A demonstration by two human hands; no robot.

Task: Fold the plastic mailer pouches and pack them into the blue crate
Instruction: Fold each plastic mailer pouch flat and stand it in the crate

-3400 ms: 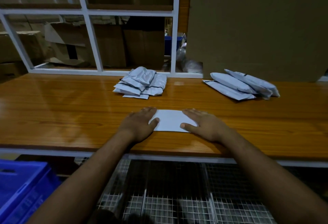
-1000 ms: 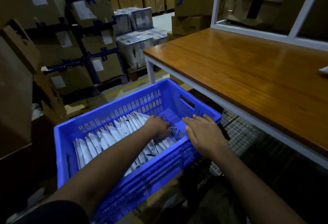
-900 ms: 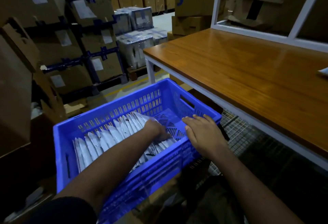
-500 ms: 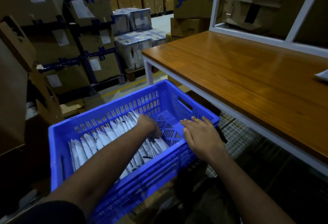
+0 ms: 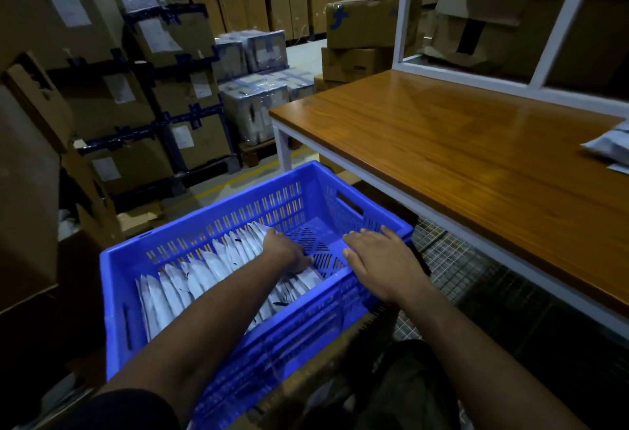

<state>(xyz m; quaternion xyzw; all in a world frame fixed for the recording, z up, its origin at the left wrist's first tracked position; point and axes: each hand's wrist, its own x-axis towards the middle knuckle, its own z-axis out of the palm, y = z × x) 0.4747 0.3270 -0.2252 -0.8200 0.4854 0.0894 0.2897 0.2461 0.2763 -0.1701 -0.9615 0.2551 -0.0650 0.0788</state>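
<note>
The blue crate (image 5: 238, 205) stands on the floor to the left of the wooden table (image 5: 442, 143). A row of folded white mailer pouches (image 5: 204, 269) stands on edge inside it, filling the left and middle part. My left hand (image 5: 284, 252) reaches into the crate and rests its fingers on the right end of that row. To the right of the row the crate's slotted floor is bare. My right hand (image 5: 377, 259) lies flat with straight fingers over the crate's near right rim and holds nothing. A few unfolded pouches (image 5: 609, 143) show at the table's right edge.
Stacks of cardboard boxes (image 5: 85, 55) stand close on the left and behind the crate. A white metal frame (image 5: 401, 21) rises from the table's far side. A wire mesh shelf (image 5: 452, 259) runs under the table, just right of the crate.
My view swung from the table, where both hands pressed a folded pouch, down to the crate. In the last second my left hand has pushed the row of pouches slightly left; the right hand stayed at the rim.
</note>
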